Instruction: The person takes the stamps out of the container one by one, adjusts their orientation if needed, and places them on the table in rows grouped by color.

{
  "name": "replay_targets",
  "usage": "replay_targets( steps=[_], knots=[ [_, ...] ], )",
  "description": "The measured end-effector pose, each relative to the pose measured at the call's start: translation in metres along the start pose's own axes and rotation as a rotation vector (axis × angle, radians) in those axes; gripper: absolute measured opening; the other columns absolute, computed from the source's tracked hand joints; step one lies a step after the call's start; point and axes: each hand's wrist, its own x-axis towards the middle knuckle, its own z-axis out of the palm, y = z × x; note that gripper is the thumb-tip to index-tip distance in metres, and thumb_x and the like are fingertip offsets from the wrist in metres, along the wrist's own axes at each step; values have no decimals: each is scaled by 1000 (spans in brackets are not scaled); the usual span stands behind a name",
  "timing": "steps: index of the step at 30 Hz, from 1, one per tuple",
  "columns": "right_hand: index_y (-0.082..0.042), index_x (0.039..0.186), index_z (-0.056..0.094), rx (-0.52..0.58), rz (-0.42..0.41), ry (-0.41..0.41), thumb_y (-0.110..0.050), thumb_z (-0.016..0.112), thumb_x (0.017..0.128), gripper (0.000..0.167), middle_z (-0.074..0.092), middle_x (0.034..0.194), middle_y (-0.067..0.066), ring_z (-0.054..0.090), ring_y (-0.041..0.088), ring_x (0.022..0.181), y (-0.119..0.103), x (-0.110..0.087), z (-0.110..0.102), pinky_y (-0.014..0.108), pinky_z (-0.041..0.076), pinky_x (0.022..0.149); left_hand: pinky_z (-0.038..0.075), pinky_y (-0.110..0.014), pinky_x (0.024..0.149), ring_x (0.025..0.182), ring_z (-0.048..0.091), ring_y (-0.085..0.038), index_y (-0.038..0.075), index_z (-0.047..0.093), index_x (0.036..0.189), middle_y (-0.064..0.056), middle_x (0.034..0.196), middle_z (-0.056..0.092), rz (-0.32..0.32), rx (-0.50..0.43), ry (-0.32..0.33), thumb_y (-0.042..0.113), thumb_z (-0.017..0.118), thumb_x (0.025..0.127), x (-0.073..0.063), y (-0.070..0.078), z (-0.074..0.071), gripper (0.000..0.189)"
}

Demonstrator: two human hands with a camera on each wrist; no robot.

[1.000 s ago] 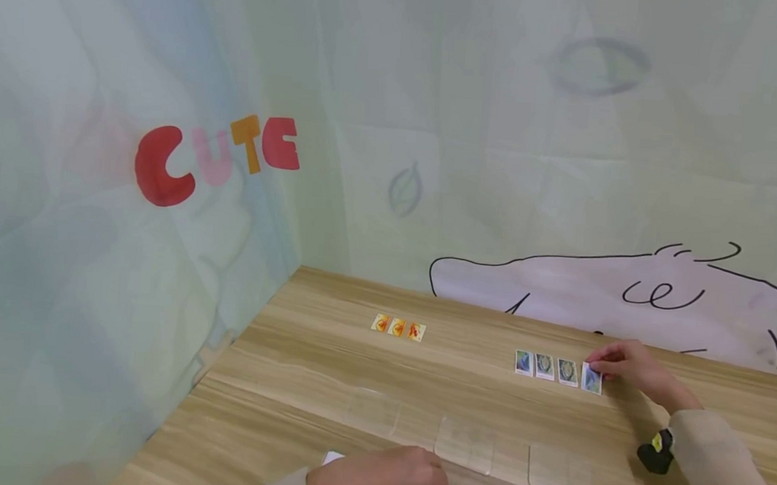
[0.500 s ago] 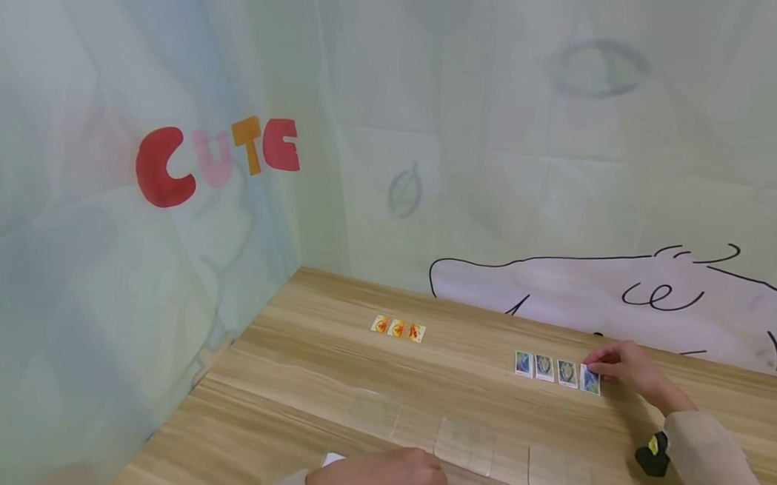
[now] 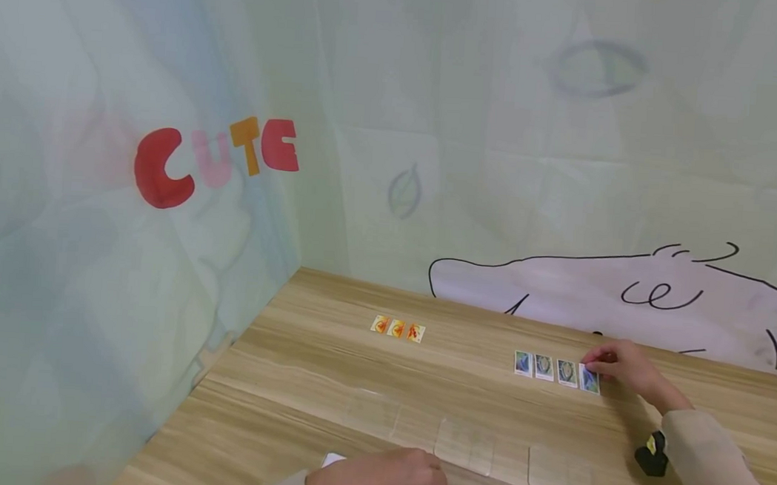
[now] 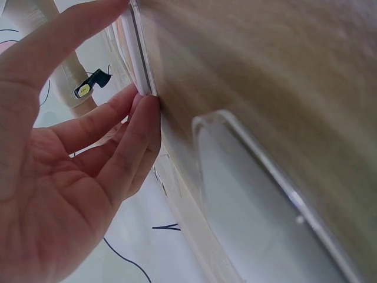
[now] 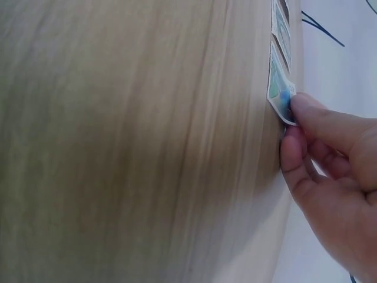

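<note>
In the head view my right hand (image 3: 630, 372) pinches a small blue-green picture card (image 3: 591, 381) at the right end of a short row. The right wrist view shows the thumb on a corner of it, the corner bent up off the wood and fingertips beneath. Beside it in the row lie two cards with round patterns (image 3: 544, 368) and another blue card (image 3: 523, 363). My left hand (image 3: 377, 477) rests low on the table. In the left wrist view its thumb and fingers grip the edges of a thin stack of cards (image 4: 140, 56); an orange-printed face shows in the head view.
Three orange cards (image 3: 396, 327) lie in a row at the back left. Several clear square plates (image 3: 465, 446) lie across the near part of the wooden table (image 3: 273, 384). Another white, clear-rimmed piece (image 4: 253, 194) lies beside the left hand. Printed cloth walls (image 3: 376, 219) bound the table.
My right hand has slid the card slightly left, closer to the neighbouring card in the row. The left hand has stayed in place.
</note>
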Motion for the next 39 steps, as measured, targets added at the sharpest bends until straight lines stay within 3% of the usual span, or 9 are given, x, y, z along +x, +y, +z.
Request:
replay_targets(
  steps=[13,23,39],
  knots=[
    [4,97,71,-45,-16,20,2,68,90,8,66,93,9,54,24,85,-1,2,0,25,48,67,38,-5,82,89,52,8,18,73,106,16,100,65,-13,6,-14,27,71,92,0,0,-1,17],
    [3,94,71,-78,-41,44,4,69,89,6,67,91,8,55,23,84,-2,2,1,23,48,69,38,-5,85,92,53,7,17,73,107,15,101,66,8,49,11,31,71,92,-1,0,-2,21],
    [3,93,71,-59,-40,56,4,70,88,6,66,91,8,55,23,83,0,0,4,22,48,68,37,-5,85,92,54,7,18,73,107,16,101,66,-6,45,1,32,72,91,-1,0,0,21]
  ],
)
